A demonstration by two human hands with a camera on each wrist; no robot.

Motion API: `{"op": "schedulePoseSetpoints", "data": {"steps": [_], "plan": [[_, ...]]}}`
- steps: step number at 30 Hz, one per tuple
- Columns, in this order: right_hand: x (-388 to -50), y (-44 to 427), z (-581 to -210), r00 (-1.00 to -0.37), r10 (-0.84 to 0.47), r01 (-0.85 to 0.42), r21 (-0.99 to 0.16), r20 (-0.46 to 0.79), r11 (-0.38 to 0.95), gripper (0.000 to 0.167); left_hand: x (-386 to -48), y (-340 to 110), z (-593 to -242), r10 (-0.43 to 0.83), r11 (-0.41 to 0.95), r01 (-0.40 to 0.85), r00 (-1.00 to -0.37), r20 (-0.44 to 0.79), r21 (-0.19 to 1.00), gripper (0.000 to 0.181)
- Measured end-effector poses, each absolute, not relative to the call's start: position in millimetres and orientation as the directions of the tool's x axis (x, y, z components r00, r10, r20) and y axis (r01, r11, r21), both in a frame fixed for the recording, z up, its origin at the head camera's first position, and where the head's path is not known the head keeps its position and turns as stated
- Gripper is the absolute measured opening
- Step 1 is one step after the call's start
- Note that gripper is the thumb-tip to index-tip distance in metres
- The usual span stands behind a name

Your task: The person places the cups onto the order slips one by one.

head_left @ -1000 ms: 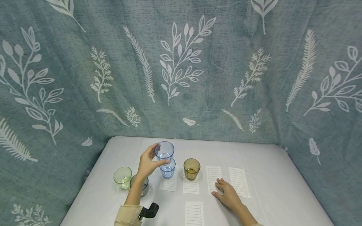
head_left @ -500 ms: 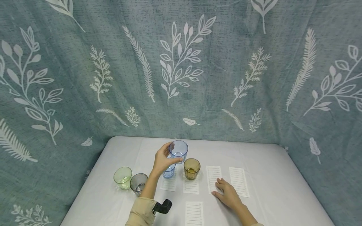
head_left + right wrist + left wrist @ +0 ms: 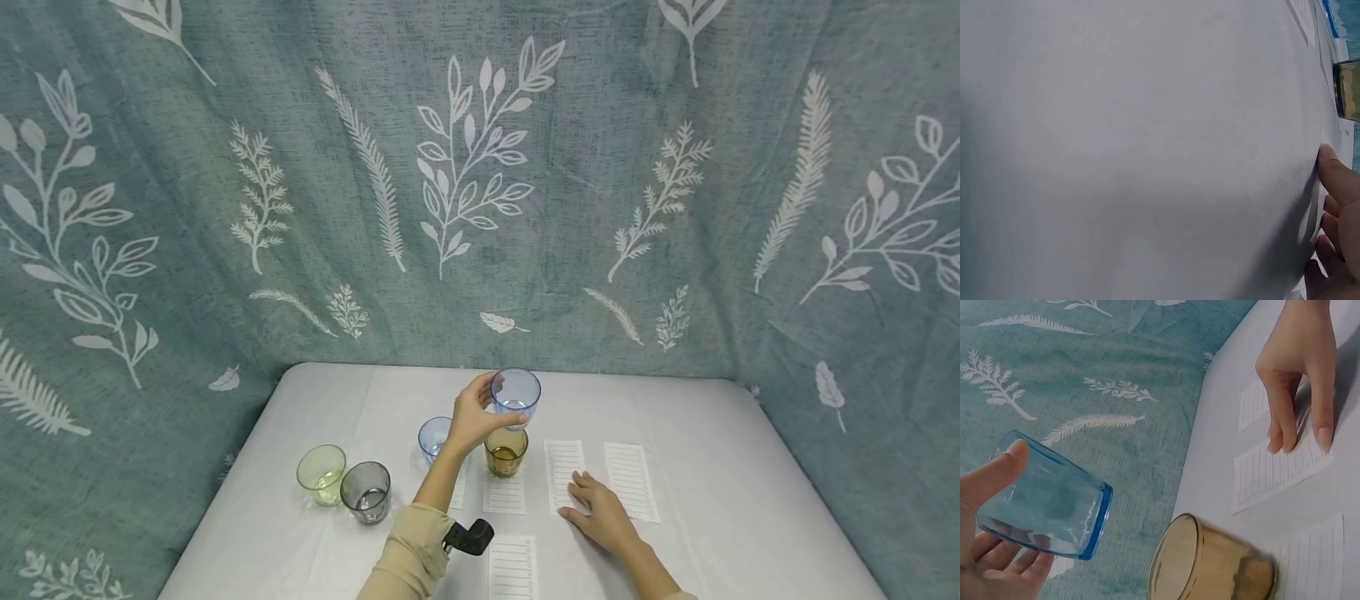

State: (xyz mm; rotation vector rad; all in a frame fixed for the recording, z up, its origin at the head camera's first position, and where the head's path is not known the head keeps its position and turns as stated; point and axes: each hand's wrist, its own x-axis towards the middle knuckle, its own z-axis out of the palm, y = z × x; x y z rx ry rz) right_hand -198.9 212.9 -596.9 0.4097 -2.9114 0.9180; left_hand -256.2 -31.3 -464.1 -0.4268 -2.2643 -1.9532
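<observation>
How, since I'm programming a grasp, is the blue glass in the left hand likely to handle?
The held blue glass looks rigid, so it probably won't flex when squeezed. Its smooth, glossy side may be slippery. Since it narrows toward its base, a push near the rim might tip it once set down.

Blue glass [image 3: 516,398] gripped above the amber glass [image 3: 505,457]
Transparent, tapering, mouth up; near and to the right of the amber glass, a white card [image 3: 562,465] with printed lines, touched along one edge.

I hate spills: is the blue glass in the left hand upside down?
Upright: the head view shows the held blue glass with its rim uppermost.
</observation>
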Motion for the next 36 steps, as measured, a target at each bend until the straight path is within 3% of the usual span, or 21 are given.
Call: {"op": "schedulePoseSetpoints", "data": {"steps": [11,17,27,36], "plan": [[-200,214,-598,-0.961,-0.244,-0.276,-0.557,0.133,0.783,0.050,-271,9,-476,0.178,0.138,0.245,-0.959,0.219,0.960,0.076],[-201,214,-597,-0.959,-0.245,-0.282,-0.554,0.142,0.784,0.049,-280,26,-490,0.250,0.219,0.250,-0.949,0.194,0.943,0.076],[-202,214,-597,-0.954,-0.251,-0.300,-0.548,0.164,0.781,0.047,-284,43,-496,0.235,0.331,0.237,-0.958,0.163,0.914,0.077],[-200,214,-596,-0.957,-0.248,-0.288,-0.548,0.148,0.786,0.048,-283,56,-508,0.285,0.512,0.192,-0.957,0.045,0.838,0.079]]}}
